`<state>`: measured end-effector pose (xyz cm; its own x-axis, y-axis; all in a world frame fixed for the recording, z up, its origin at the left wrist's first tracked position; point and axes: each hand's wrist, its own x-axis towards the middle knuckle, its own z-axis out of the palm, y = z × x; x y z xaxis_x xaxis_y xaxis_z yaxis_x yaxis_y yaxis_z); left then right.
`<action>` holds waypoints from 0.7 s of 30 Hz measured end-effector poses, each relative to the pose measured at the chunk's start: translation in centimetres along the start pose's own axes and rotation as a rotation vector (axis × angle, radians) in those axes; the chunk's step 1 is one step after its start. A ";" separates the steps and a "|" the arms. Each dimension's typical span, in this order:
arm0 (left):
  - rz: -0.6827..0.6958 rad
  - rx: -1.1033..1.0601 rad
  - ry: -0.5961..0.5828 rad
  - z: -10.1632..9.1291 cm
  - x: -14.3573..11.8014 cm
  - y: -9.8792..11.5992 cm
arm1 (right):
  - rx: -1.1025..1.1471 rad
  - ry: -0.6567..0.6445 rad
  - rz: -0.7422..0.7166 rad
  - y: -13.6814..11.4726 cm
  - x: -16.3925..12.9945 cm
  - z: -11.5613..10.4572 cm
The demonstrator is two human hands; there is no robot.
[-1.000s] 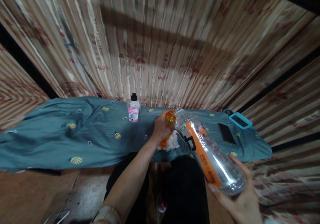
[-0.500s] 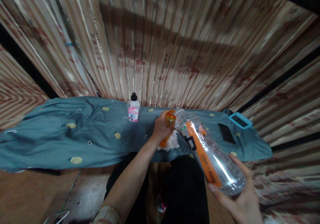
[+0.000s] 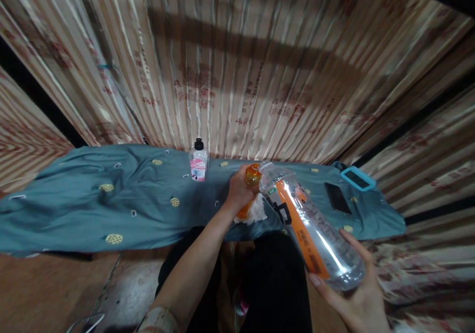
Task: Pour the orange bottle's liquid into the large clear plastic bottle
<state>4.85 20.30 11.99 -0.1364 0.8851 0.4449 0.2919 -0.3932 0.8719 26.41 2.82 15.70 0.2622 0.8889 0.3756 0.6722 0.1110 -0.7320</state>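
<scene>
Left hand (image 3: 239, 189) was clamped on the small orange bottle (image 3: 252, 175); right hand (image 3: 356, 301) cupped the big clear bottle (image 3: 311, 229) by its base, mouth tipped at the orange neck. Looked like mid-pour. Next called for keeping mouths aligned.

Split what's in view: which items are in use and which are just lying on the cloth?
In use:
- large clear bottle, tipped, in right hand
- small orange bottle, gripped by left hand
- white tissue under it

Lying about:
- pink-labelled bottle
- black phone
- blue-cased phone
- teal cloth under everything
</scene>
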 end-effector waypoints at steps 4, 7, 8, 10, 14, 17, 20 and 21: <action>-0.009 0.017 0.000 0.0 0.0 0.1 | -0.009 0.005 -0.015 0.1 0.1 0.1; -0.017 0.024 -0.003 -0.1 0.1 0.2 | 0.015 0.005 0.002 0.0 0.0 0.1; -0.021 0.022 -0.005 -0.1 0.1 0.2 | 0.023 0.005 0.015 -0.1 0.0 0.2; -0.026 0.024 -0.011 -0.1 0.0 0.2 | 0.028 0.005 0.033 -0.1 -0.1 0.2; -0.028 0.031 -0.012 -0.1 0.1 0.2 | 0.026 0.002 0.036 -0.2 -0.1 0.2; -0.021 0.026 -0.007 -0.1 0.1 0.3 | 0.018 0.006 0.045 -0.3 -0.1 0.2; -0.023 0.022 -0.008 -0.1 0.1 0.3 | 0.030 0.003 0.055 -0.3 -0.1 0.2; -0.023 0.024 -0.010 -0.1 0.1 0.2 | 0.034 -0.001 0.052 -0.3 0.0 0.2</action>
<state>4.82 20.26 12.25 -0.1338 0.8963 0.4227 0.3110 -0.3670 0.8767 26.09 2.83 15.77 0.2955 0.8941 0.3364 0.6336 0.0801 -0.7695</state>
